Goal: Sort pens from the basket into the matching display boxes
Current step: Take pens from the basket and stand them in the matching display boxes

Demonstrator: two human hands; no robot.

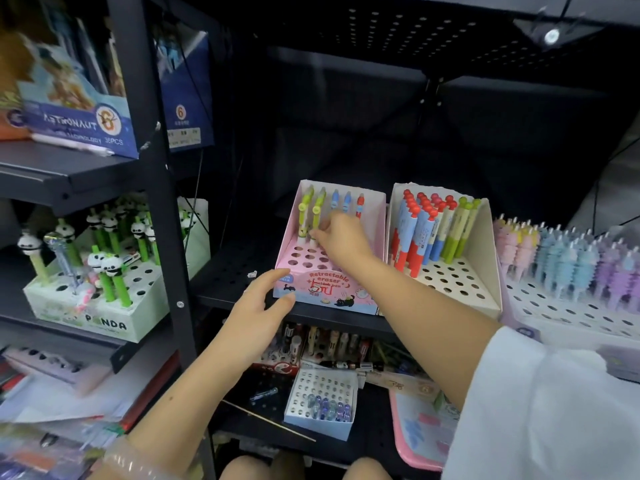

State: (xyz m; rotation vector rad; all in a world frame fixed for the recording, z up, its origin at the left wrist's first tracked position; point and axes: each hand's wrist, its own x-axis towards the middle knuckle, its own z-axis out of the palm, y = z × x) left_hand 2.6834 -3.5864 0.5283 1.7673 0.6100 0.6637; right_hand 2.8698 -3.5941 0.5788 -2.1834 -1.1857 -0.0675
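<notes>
Dark metal shelving (242,271) carries rows of display boxes. At its left edge, the left hand (263,299) rests with straight, relaxed fingers against the front left corner of the pink box (325,292), steadying it. Further right, the right hand (341,239) reaches into that box, fingertips pinching the base of a green pen (317,211) in the back row. The pen stands nearly upright, leaning back, so its long axis runs up and away from the fingers. No basket shows clearly.
</notes>
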